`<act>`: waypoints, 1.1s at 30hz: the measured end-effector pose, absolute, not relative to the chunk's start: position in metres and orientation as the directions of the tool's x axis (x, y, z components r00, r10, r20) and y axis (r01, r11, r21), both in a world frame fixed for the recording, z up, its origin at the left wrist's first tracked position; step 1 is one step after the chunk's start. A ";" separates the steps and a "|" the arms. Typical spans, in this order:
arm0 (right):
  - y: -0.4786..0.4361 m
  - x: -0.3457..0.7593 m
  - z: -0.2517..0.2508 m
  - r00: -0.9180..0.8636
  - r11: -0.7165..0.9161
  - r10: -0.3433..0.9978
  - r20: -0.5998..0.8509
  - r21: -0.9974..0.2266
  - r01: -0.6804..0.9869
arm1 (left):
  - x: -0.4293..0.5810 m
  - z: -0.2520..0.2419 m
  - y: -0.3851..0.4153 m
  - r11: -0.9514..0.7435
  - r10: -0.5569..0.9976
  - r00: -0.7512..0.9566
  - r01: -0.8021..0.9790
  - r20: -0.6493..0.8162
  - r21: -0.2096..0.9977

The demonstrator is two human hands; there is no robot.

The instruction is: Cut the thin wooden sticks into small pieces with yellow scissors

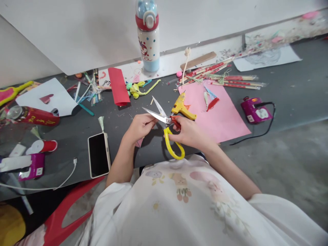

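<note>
My right hand (pixel 188 131) is closed around yellow-handled scissors (pixel 176 153), gripping them near the pivot. Their metal blades are spread apart and point away from me, to the left. Something red (pixel 175 121) shows between the right hand's fingers; its kind is unclear. My left hand (pixel 140 128) is pinched by the blades, and whatever its fingertips hold is hidden. Below that hand a small pink paper piece (pixel 139 142) pokes out. Just beyond the right hand lies a yellow glue gun (pixel 182 106), partly on a pink sheet (pixel 225 118) with small tassels (pixel 211 99).
A bottle (pixel 150 44) stands at the back, beside a folded red paper (pixel 119 87). Phone (pixel 98 155), red can (pixel 33 115) and white paper (pixel 52 97) lie left. Wrapped sticks (pixel 238 80) are behind; a purple power adapter (pixel 256 110) with cable sits right.
</note>
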State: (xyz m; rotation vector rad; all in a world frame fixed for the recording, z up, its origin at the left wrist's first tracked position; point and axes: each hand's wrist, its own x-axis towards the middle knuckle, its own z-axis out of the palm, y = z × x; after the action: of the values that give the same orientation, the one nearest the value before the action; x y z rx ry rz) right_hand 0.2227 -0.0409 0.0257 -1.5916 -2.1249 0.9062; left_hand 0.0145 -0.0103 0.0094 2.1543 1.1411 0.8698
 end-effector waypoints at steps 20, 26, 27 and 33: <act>-0.041 0.221 0.033 -0.320 0.102 0.917 -0.238 -0.635 0.765 | 0.005 0.009 -0.006 -0.507 0.860 0.411 0.630 0.302 0.588; -0.040 0.220 0.026 -0.275 0.061 0.930 -0.246 -0.633 0.772 | 0.008 0.002 -0.004 -0.527 0.846 0.380 0.695 0.373 0.489; -0.040 0.220 0.024 -0.275 0.060 0.931 -0.241 -0.642 0.765 | 0.009 0.001 -0.004 -0.529 0.841 0.362 0.703 0.401 0.475; -0.041 0.222 0.019 -0.294 0.112 0.942 -0.162 -0.673 0.731 | 0.006 -0.007 -0.004 -0.594 0.761 0.303 0.682 0.574 0.427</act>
State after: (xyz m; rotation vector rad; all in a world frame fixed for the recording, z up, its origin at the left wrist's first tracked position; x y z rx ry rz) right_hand 0.2218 -0.0412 0.0192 -1.6421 -2.0887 0.9715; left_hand 0.0064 -0.0035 -0.0073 2.4512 1.3625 1.1716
